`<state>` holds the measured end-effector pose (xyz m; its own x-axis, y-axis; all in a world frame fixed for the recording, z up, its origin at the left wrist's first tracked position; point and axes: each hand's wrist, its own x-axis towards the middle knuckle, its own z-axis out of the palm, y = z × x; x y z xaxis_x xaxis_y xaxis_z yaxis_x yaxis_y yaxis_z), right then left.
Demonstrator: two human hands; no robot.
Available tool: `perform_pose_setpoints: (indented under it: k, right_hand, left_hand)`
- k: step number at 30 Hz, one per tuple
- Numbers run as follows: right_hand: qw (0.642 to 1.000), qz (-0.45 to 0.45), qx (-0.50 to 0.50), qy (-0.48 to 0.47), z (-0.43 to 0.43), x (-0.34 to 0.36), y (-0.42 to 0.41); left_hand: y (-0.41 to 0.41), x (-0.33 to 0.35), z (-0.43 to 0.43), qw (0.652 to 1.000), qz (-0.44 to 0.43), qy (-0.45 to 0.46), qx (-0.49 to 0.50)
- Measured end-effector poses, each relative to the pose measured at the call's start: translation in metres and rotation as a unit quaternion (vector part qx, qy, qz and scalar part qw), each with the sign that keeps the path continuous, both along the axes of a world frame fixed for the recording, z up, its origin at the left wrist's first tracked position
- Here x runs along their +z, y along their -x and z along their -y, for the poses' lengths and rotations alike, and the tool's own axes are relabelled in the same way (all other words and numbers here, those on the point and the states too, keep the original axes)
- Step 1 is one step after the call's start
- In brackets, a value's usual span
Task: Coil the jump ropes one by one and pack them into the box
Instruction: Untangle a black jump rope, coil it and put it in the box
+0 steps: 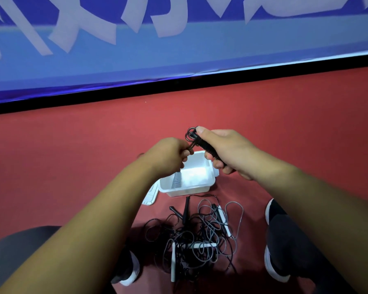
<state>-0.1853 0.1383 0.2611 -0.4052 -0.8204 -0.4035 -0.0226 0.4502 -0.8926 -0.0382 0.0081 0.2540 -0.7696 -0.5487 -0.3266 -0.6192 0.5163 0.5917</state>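
A person's right hand (225, 151) curls its fingers round a black jump rope (202, 144), its thin cord wound in tight ridges about the handles, thumb pressed on the far end. The left hand (168, 155) pinches a loose loop of the same cord between curled fingertips. Both are held above a rectangular, translucent white plastic box (189, 188) on the matte red floor (72, 155), a ribbed grey coil (176, 181) lying at its left wall. A white lid (151, 196) lies just left of the box. Nearer, between dark white-soled shoes (274, 262), sprawls a tangle of black and grey ropes (200, 234) with slim white handles (173, 264). A glossy blue banner (179, 49) spans the far side.
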Motion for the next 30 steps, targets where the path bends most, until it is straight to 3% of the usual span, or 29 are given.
perform_pose_setpoints:
  k: [6,11,15,17,23,28,30]
  right_hand:
    - [0.988,0.126,0.086,-0.015,-0.005,0.012,0.000]
    - [0.945,0.237,0.214,-0.063,-0.010,0.016,0.004]
    - [0.898,0.274,0.322,-0.120,-0.015,0.020,0.007]
    - [0.895,0.229,0.345,-0.166,-0.016,0.020,0.003]
    - [0.962,0.039,0.224,-0.150,-0.004,0.000,-0.004]
    - [0.992,0.021,0.097,-0.074,0.012,-0.007,-0.001]
    - [0.997,0.021,0.049,-0.052,0.017,-0.007,-0.002]
  left_hand:
    - [-0.003,0.005,-0.003,0.999,-0.024,-0.040,0.027]
    - [-0.008,0.018,-0.002,0.992,-0.093,-0.066,0.045]
    - [-0.010,0.035,0.002,0.970,-0.175,-0.144,0.083]
    - [-0.011,0.040,0.001,0.966,-0.193,-0.148,0.082]
    - [-0.014,0.035,0.002,0.976,-0.203,-0.018,0.072]
    - [-0.021,0.038,0.015,0.974,-0.199,0.098,0.052]
    - [-0.024,0.040,0.019,0.984,-0.153,0.087,0.028]
